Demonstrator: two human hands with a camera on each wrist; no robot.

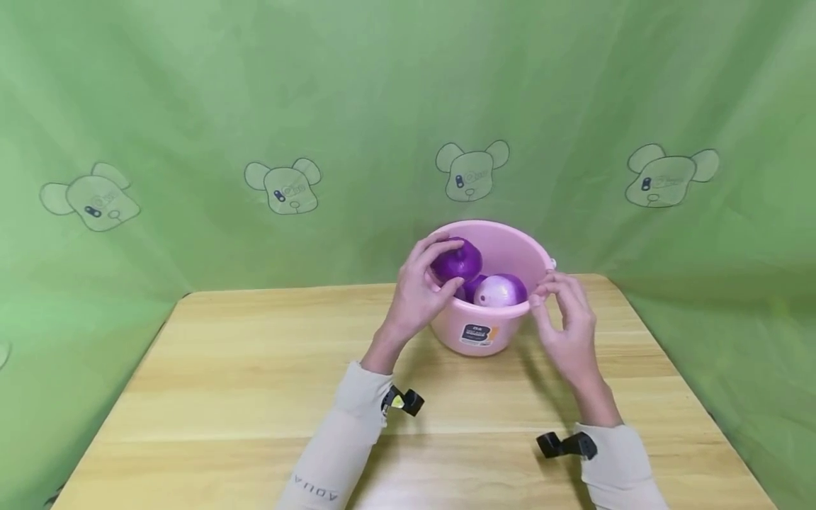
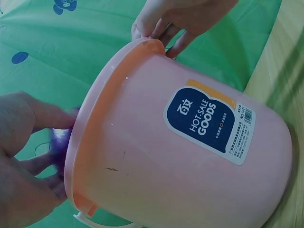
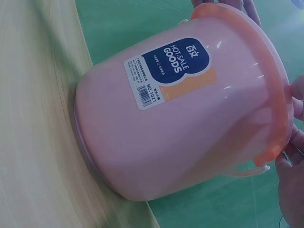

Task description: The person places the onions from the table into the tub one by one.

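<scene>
A pink bucket (image 1: pixel 459 329) with a label stands upright on the table. My left hand (image 1: pixel 417 290) is at its left rim, fingers and thumb curled round a glossy purple onion (image 1: pixel 464 261) in the bucket's mouth. In the left wrist view that onion (image 2: pixel 60 142) shows only partly beyond the rim. Inside the bucket lies another onion (image 1: pixel 499 291) with its pale end towards me, and more purple shows behind it. On the right side, my right hand (image 1: pixel 570 336) pinches the bucket's rim between thumb and fingers.
The wooden table (image 1: pixel 255 382) runs to a green cloth backdrop (image 1: pixel 357 92) printed with mouse heads. A thin white handle (image 2: pixel 102 222) hangs at the bucket's side. Black camera mounts (image 1: pixel 413 402) sit on both wrists.
</scene>
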